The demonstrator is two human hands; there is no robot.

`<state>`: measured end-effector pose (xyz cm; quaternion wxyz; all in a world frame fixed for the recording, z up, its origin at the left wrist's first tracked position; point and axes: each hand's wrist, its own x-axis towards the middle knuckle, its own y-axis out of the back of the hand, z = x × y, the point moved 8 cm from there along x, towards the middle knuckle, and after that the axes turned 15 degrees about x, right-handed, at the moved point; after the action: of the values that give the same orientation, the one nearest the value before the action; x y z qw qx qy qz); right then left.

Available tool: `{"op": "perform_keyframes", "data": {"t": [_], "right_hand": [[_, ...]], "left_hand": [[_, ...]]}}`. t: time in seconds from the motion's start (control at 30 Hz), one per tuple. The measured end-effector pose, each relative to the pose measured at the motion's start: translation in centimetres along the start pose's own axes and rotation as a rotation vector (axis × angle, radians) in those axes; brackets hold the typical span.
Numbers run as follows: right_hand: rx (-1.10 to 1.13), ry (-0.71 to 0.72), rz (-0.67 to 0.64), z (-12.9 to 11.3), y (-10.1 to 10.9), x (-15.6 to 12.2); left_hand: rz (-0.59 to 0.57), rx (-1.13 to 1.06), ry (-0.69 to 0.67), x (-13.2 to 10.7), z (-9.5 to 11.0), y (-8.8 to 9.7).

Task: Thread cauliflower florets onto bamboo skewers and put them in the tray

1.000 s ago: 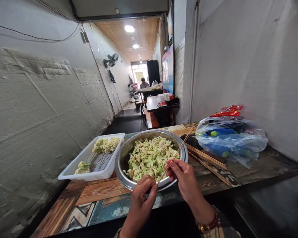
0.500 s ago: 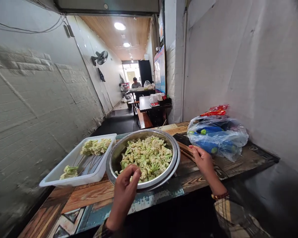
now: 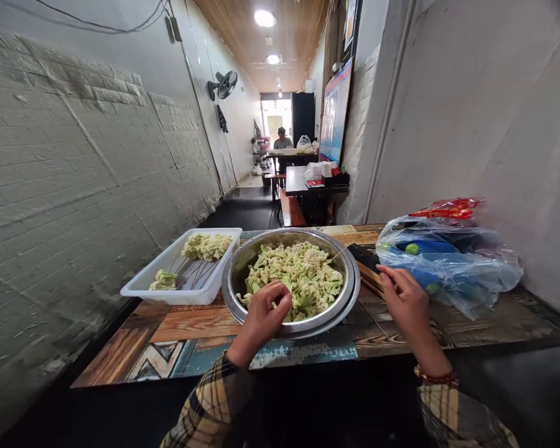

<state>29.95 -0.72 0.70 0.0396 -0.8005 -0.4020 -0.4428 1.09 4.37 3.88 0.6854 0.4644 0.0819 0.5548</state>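
A steel bowl (image 3: 350, 292) heaped with cauliflower florets (image 3: 298, 274) sits before me on the wooden table (image 3: 191, 336). My left hand (image 3: 266, 311) is closed at the bowl's near rim, pinching a thin bamboo skewer (image 3: 320, 269) that slants across the florets. My right hand (image 3: 404, 298) rests on the pile of bamboo skewers (image 3: 368, 277) to the right of the bowl, fingers curled over them.
A white plastic tray (image 3: 177, 289) with skewered cauliflower stands left of the bowl. A plastic bag with blue packets (image 3: 448, 261) lies at the right by the wall. A brick wall runs along the left. A person sits at a far table (image 3: 281, 140).
My right hand let go of the skewer and moved right onto the skewer pile. My left hand kept the skewer and lowered it across the bowl. The view shifted.
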Motion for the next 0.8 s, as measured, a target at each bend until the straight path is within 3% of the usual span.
{"op": "perform_keyframes", "data": {"t": [0.07, 0.13, 0.2, 0.27, 0.37, 0.47, 0.53, 0.7, 0.8], "right_hand": [[0.039, 0.171, -0.066, -5.2, -1.6, 1.2], [0.034, 0.318, -0.212, -9.6, -4.3, 1.7], [-0.003, 0.42, -0.372, -12.3, -7.2, 1.5], [0.004, 0.48, -0.493, -13.2, -9.6, 1.0], [0.066, 0.486, -0.588, -12.6, -11.7, 0.4], [0.07, 0.366, -0.446, -10.5, -11.6, 1.2], [0.042, 0.253, -0.315, -8.8, -10.9, 2.1], [0.127, 0.016, -0.221, -4.8, -10.6, 3.3], [0.211, -0.057, -0.213, -3.2, -10.7, 3.5]], "left_hand": [[-0.038, -0.013, -0.023, 0.1, 0.3, -0.2], [-0.07, -0.026, -0.04, 0.1, 0.4, -0.4], [-0.081, -0.048, -0.039, 0.1, 0.2, -0.5], [-0.078, -0.096, -0.007, 0.0, -0.3, -0.4], [-0.062, -0.206, 0.093, 0.2, -1.5, -0.3], [0.0, -0.225, 0.132, 1.3, -2.3, 0.2], [-0.011, -0.098, 0.064, 2.6, -2.0, 0.0], [-0.237, 0.397, -0.217, 4.9, 0.1, -4.1], [-0.339, 0.655, -0.312, 5.1, 1.0, -6.7]]}}
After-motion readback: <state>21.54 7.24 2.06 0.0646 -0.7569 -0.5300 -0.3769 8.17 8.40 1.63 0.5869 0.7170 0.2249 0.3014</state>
